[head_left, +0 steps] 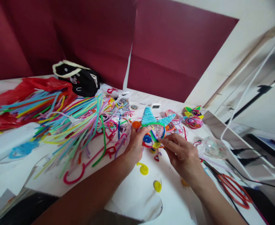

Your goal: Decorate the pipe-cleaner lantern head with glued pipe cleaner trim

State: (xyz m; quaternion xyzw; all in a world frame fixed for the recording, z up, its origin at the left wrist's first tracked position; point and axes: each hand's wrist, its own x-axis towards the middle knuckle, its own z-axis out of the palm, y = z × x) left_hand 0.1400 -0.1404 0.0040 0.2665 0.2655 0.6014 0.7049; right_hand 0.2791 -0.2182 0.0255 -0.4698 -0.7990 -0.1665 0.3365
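Note:
A pipe-cleaner craft (149, 117) with two pointed light-blue pieces on top is between my hands. It has a green edge, a blue coil (147, 139), an orange coil (136, 125) at its left and a yellow coil (156, 144) at the bottom. My left hand (136, 140) grips its left side, thumb across the front. My right hand (180, 151) pinches its lower right edge beside the yellow coil; the exact contact under the fingertips is hidden. Loose yellow coils (144, 169) lie on the table just below my hands.
Bundles of coloured pipe cleaners (81, 120) spread to the left, some in a red plastic bag (50, 83). A black bag (87, 82) stands behind. At right are finished-looking coil crafts (193, 117), a clear plastic bag (213, 147) and red-handled scissors (235, 190).

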